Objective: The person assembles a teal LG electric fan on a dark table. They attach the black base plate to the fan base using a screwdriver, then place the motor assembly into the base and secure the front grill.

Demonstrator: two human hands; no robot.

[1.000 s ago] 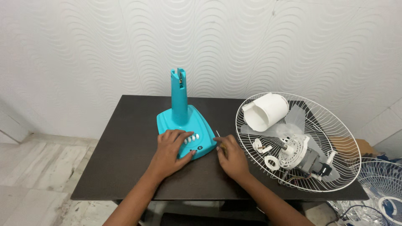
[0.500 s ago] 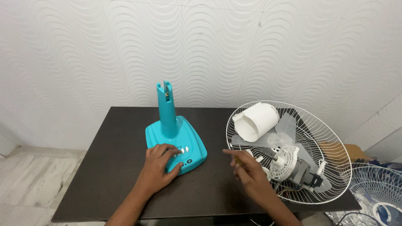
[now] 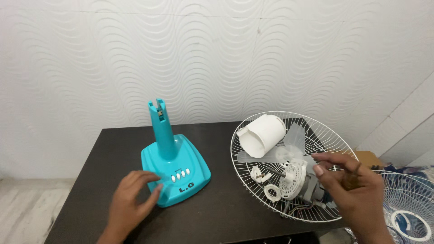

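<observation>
Left hand (image 3: pixel 129 201) beside teal fan base (image 3: pixel 177 169) on dark surface (image 3: pixel 226 212), fingers (image 3: pixel 153 192) apart, touching its front edge. Right hand (image 3: pixel 350 192) over wire guard (image 3: pixel 253 124) and motor (image 3: pixel 296 178), fingers seemingly closed on a small brownish object (image 3: pixel 351 178), identity unclear. Risk, judged: snagging the guard, tipping its loose parts off the edge.

White wave-embossed wall (image 3: pixel 217 58) behind dark table (image 3: pixel 226 212); pale tiled floor (image 3: pixel 22 212) at left.

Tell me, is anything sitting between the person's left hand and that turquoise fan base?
Nothing visible does. The left hand lies on the dark table at the front-left edge of the turquoise fan base, fingertips at or touching it. The wire guard with loose parts sits away to the right.
</observation>
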